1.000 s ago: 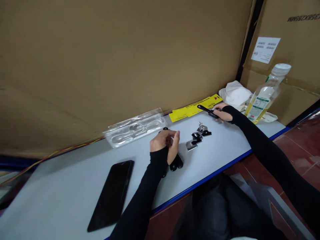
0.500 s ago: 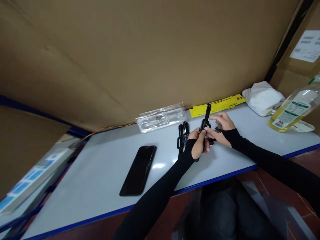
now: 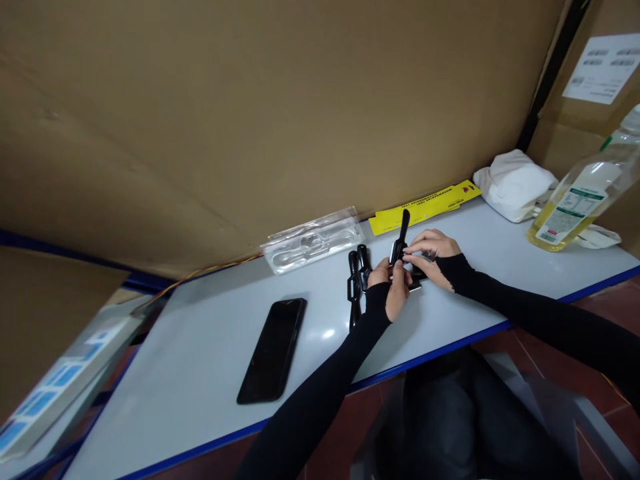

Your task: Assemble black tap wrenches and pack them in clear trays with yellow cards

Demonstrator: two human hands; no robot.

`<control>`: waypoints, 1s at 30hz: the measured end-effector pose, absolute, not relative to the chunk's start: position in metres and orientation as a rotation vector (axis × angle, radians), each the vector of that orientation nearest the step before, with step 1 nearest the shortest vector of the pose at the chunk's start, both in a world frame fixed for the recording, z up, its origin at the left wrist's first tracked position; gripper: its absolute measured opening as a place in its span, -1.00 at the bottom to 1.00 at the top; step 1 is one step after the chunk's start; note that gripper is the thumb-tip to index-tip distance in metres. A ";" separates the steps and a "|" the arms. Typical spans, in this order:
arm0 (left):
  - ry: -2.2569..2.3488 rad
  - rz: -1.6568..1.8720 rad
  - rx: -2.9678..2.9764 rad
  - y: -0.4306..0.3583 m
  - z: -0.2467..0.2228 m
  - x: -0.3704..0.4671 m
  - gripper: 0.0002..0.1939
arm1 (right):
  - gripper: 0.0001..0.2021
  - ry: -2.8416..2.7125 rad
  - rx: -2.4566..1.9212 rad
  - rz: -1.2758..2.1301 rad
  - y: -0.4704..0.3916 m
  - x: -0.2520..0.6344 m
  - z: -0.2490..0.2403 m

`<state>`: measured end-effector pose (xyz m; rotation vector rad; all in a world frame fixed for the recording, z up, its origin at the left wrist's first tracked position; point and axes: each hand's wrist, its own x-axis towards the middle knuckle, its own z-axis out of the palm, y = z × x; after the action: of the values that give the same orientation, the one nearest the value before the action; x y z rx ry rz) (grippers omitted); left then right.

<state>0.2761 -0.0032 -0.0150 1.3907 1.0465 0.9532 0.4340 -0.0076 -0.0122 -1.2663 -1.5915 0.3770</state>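
A black spokeshave (image 3: pixel 404 230) is held tilted up above the table, one handle pointing away from me. My left hand (image 3: pixel 393 285) is closed around its lower part, thumb on the middle. At the tool's centre, the fingers of my right hand (image 3: pixel 434 253) pinch it from the right side; any small part between those fingertips is too small to make out. Two more black spokeshaves (image 3: pixel 354 287) lie side by side just left of my left hand, partly hidden by it. Beneath my hands, a small flat metal piece (image 3: pixel 415 287) shows on the table, mostly covered.
Clear plastic blister trays (image 3: pixel 314 241) and yellow printed cards (image 3: pixel 425 208) lie along the cardboard wall. A black phone (image 3: pixel 273 350) is on the table (image 3: pixel 190 333) at left. To the right are a white bag (image 3: pixel 515 185) and a bottle of yellow liquid (image 3: pixel 570 207).
The spokeshave has turned in my left hand, so its middle now shows a bright edge. My right fingers have closed in on its centre. The view has shifted slightly.
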 end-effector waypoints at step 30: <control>0.977 0.922 1.377 -0.012 -0.004 0.272 -0.59 | -0.89 -1.781 -1.062 0.352 -0.011 0.450 0.004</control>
<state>0.2719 -0.0121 -0.0036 1.3766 0.9774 0.9224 0.4496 -0.0107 0.0040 -1.0621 -1.7814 0.3519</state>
